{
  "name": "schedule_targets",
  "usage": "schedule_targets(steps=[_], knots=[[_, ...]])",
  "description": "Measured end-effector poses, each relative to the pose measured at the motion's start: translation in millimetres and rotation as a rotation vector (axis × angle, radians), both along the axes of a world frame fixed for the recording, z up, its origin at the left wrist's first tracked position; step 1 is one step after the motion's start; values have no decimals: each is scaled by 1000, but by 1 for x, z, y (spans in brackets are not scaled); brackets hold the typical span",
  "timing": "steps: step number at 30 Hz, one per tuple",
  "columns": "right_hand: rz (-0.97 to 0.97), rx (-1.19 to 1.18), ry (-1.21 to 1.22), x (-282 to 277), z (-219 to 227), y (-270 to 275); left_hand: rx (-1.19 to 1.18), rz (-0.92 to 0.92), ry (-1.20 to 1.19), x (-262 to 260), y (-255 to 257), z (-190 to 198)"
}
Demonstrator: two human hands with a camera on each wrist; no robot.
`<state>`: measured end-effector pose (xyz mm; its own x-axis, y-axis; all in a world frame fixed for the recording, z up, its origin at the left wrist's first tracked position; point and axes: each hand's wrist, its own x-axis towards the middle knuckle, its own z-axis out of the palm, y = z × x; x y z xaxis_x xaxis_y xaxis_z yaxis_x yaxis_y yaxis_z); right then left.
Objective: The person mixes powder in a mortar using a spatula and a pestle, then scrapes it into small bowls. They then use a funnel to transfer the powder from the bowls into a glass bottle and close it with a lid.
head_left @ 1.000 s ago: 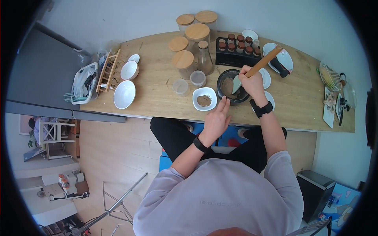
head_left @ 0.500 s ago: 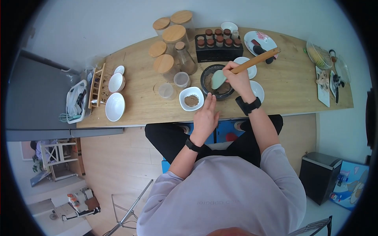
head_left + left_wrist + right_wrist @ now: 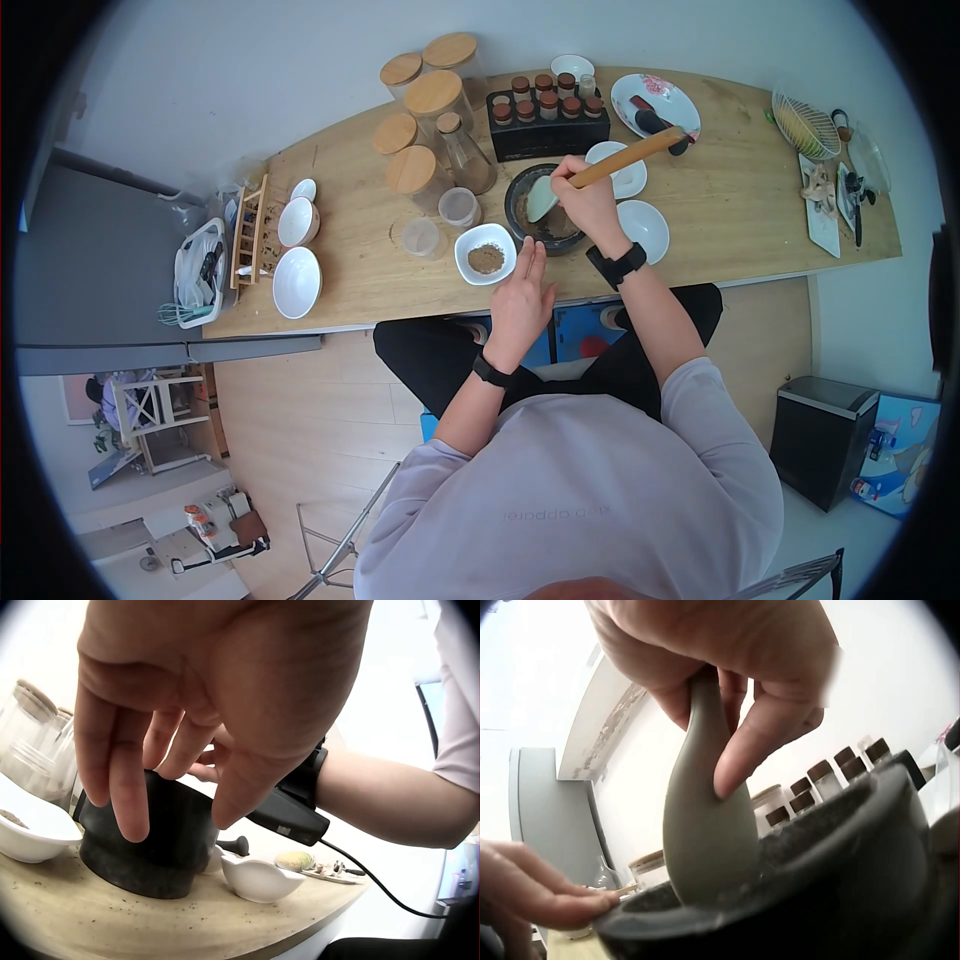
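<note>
A dark stone mortar (image 3: 519, 235) stands near the table's front edge, with brown powder inside. The right hand (image 3: 590, 205) pinches a pale green spatula (image 3: 541, 200) low on its wooden handle (image 3: 630, 158); in the right wrist view the spatula's blade (image 3: 709, 825) dips into the mortar (image 3: 840, 877). With fingers extended, the left hand (image 3: 521, 310) rests its fingertips at the mortar's near rim. The left wrist view has that hand (image 3: 217, 682) in front of the mortar (image 3: 142, 862), partly hiding it. A white square bowl (image 3: 464, 262) of brown powder sits just left.
Lidded glass jars (image 3: 436, 92) and two small clear cups (image 3: 424, 238) stand behind and left. At the back is a black spice rack (image 3: 545, 138). White bowls (image 3: 645, 228) lie right of the mortar, others (image 3: 297, 284) far left. A floral plate (image 3: 683, 103) is at back right.
The head view has shifted, so the table's things appear further left. The spatula blade has moved toward the mortar's left side and its handle leans lower; the left hand still touches the rim.
</note>
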<state>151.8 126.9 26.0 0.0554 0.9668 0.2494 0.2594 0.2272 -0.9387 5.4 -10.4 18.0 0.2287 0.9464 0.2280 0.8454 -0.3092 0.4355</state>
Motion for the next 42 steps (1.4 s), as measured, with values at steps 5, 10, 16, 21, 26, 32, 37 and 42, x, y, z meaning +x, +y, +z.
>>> schedule_targets(steps=[5,10,16,21,26,32,37,42], knots=[[30,-145,-91,21,-4,-3,-54,7,-19,0,1,2],[62,-5,-234,30,44,-7,-24,-1,-34,0,-1,2],[-13,-10,-425,28,37,-11,15,1,-48,-1,0,-2],[116,9,-174,14,20,-3,-20,-2,-42,-3,-1,2],[147,35,-87,-3,37,-19,20,-6,-35,-1,0,-1],[75,-58,-139,14,6,-12,-34,-1,-28,0,0,3],[92,-70,-4,12,21,-7,-13,-1,-30,1,0,1],[95,-119,-26,8,3,0,-9,12,-16,0,0,0]])
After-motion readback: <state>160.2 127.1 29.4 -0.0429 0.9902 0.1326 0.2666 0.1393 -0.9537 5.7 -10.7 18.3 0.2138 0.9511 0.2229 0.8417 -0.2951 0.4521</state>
